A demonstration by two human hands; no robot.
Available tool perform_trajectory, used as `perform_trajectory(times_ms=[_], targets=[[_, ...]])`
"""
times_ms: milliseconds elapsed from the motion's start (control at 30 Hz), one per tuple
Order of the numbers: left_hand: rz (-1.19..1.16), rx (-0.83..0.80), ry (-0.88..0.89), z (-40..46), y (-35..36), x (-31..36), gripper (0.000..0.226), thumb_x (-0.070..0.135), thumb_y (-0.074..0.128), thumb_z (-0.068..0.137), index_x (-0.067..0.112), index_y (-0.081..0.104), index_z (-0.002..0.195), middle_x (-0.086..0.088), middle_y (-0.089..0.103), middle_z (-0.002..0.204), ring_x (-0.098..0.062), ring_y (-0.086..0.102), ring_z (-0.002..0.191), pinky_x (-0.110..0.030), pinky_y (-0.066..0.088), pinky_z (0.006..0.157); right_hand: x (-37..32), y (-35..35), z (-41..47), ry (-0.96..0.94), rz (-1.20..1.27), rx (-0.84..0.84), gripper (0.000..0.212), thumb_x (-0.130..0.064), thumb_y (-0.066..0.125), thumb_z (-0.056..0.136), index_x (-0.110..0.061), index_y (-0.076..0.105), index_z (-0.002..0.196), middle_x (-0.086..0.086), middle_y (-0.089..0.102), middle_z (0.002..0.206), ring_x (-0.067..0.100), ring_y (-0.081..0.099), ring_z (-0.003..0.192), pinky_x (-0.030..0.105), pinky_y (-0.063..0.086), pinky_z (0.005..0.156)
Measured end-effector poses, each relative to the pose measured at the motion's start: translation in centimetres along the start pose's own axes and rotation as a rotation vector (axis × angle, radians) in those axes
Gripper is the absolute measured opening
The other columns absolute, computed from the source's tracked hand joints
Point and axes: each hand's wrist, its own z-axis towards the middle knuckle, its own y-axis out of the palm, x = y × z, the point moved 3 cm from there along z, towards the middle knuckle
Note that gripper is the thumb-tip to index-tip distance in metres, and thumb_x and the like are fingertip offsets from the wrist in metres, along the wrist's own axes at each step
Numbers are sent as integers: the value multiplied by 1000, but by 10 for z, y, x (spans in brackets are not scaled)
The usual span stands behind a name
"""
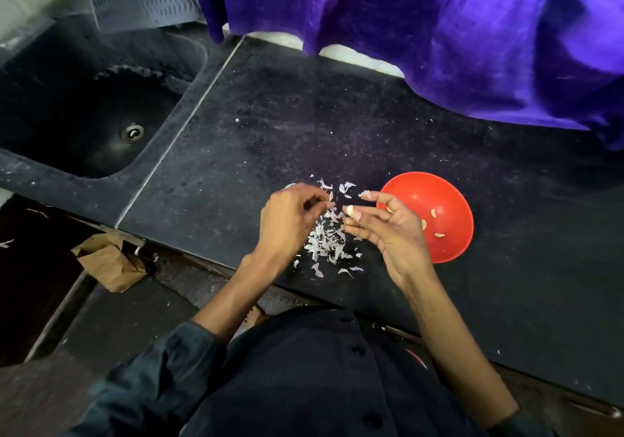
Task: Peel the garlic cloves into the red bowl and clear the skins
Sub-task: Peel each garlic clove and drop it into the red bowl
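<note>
head view: looking down at a dark speckled table [337, 126], person standing at its near edge
left hand [287, 220]: over the skin pile, fingers curled, thumb and fingertips pinching a small pale skin scrap at about the pile's top
right hand [388, 227]: palm up, fingers loosely extended, holding a garlic clove [350, 211] between thumb and fingertips; hand overlaps the bowl's left rim in view
hands relation: fingertips close together, just apart, above the pile
garlic skins [326, 240]: loose pale heap on the table between and under the hands, near the near edge; stray flakes scattered toward the far side
red bowl [442, 247]: on the table just right of the pile, near the near edge, upright
peeled cloves [432, 213]: several lying inside the bowl, spread apart
sink [84, 116]: dark basin sunk in at the left end, drain visible
purple cloth [439, 31]: hanging over the far edge and far right corner
brown paper bag [108, 264]: crumpled, below the table's near left edge
clothing: dark buttoned shirt, sleeves pushed up
</note>
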Motion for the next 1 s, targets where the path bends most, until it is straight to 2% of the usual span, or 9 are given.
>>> perform_trajectory(times_ms=[100,167,200,267,367,433,633,867,1000], targets=[[19,40,-17,-1,-4,4,31,57,70,71,27,64,69,10,70,84,-7,65,73,-35,56,65,0,0,2,-5,-20,-13,37,5,66,84,-4,53,118,18,73,94,27,72,83,30,59,73],[18,44,1,0,-6,5,42,64,62,73,24,59,62,9,69,81,-7,64,72,-35,55,64,0,0,2,-13,-32,-20,37,5,66,84,-5,53,117,18,73,94,28,72,84,33,60,75],[-1,29,22,2,-6,5,43,62,61,78,21,64,64,8,69,80,-7,64,72,-36,54,65,0,0,2,-17,-36,-24,37,5,65,85,-4,53,118,18,73,93,27,72,84,34,60,76],[-117,-33,78,3,-4,7,28,44,64,86,18,76,84,6,70,85,-8,65,76,-39,55,71,-1,0,3,-25,-44,-29,39,7,65,85,-2,51,120,18,73,91,26,72,80,36,60,76],[-402,-203,70,3,-2,12,21,22,70,84,13,75,103,1,72,93,-10,68,83,-31,57,75,-3,2,3,-43,-73,-59,39,7,65,84,-4,50,119,15,73,85,23,71,73,34,60,72],[-458,-247,84,2,-2,14,20,19,72,81,8,75,98,1,72,90,-8,68,81,-24,55,72,-5,4,2,-53,-100,-93,37,6,66,83,-8,50,113,11,73,79,21,70,69,32,60,70],[-577,-291,40,3,-8,16,13,10,81,71,6,73,81,3,70,77,-8,64,68,-20,52,65,-10,5,2,-40,-154,-218,38,-1,67,77,-11,45,106,9,72,76,21,68,67,30,58,67],[-610,-379,60,3,-14,16,14,17,80,69,9,72,78,-5,67,78,-14,62,67,-29,57,61,-14,4,3,22,-169,-340,36,3,65,78,-9,43,104,11,71,77,21,67,65,33,58,68],[-488,-286,174,3,-13,18,9,12,77,77,5,72,81,-4,67,80,-17,64,72,-36,57,67,-13,5,4,35,-106,-289,39,4,65,77,-8,44,108,13,72,79,24,68,67,34,58,69]])
